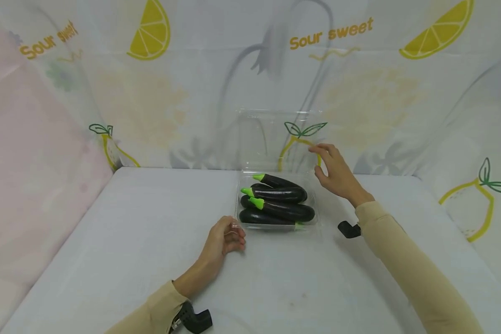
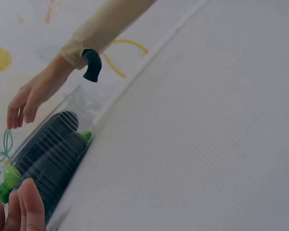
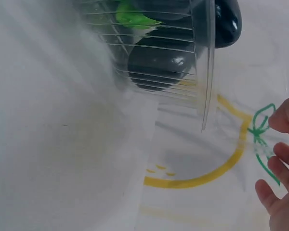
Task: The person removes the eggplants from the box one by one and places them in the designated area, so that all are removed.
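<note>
Several dark eggplants (image 1: 284, 211) with green stem ends lie piled in a clear plastic clamshell container (image 1: 271, 227). Its transparent lid (image 1: 259, 155) stands raised at the back. At the front left corner, my left hand (image 1: 219, 241) holds the container's rim with bent fingers. My right hand (image 1: 336, 172) is at the right edge of the lid, its thumb and fingers spread apart. In the right wrist view the right fingertips (image 3: 284, 159) show beyond the ribbed container wall (image 3: 159, 57). The left wrist view has the left fingers (image 2: 32, 204) right against the container.
The container sits near the back of a white table (image 1: 163, 222). Behind it hangs a printed curtain (image 1: 208, 83) with lemon drawings and lettering. Black wrist mounts stick out from the left sleeve (image 1: 158, 306) and the right sleeve (image 1: 401, 250).
</note>
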{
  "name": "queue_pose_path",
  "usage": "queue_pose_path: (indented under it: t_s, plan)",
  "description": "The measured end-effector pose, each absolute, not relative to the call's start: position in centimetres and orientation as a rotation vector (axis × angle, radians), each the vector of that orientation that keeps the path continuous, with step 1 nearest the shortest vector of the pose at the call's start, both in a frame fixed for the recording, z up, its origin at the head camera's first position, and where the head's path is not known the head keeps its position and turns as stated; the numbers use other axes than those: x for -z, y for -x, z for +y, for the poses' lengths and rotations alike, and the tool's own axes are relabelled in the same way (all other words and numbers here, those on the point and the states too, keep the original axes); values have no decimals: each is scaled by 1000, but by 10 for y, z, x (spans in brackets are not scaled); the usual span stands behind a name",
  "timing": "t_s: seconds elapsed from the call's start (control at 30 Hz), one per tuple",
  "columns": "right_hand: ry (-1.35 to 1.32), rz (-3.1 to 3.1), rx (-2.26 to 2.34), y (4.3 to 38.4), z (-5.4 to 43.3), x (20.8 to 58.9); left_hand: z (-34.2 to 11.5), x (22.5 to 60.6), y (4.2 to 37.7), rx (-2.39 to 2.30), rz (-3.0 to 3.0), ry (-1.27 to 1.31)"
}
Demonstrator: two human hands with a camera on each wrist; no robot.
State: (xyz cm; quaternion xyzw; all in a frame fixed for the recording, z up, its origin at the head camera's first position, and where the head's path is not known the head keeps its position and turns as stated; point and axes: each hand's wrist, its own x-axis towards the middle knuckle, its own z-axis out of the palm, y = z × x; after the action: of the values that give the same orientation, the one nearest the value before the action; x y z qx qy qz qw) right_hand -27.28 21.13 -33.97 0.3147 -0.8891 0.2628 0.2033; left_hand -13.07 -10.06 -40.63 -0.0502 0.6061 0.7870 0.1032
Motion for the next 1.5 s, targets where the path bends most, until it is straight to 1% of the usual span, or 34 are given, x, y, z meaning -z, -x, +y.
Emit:
queue_pose_path:
  t_s: [0.2,0.57,0.8,0.97,1.17,1.33,1.5]
  plan:
    - [-856,-2544,-761,260,220,346,-105,404,141,-2344,1902,251]
    - [-825,-2517,-994,241,223,363,-121,404,178,-2301,2137,202]
    - [-763,-2439,-1187,207,212,337,-119,409,197,-2327,2172,128]
    - [-765,-2480,-1196,202,210,338,-111,411,206,-2343,2168,102]
    - [-809,-2486,-1188,198,205,339,-105,409,208,-2352,2166,62]
    - [-867,-2509,-1147,195,198,338,-106,395,197,-2314,2198,0]
    - [-941,-2524,-1145,197,194,350,-107,388,191,-2263,2255,-43]
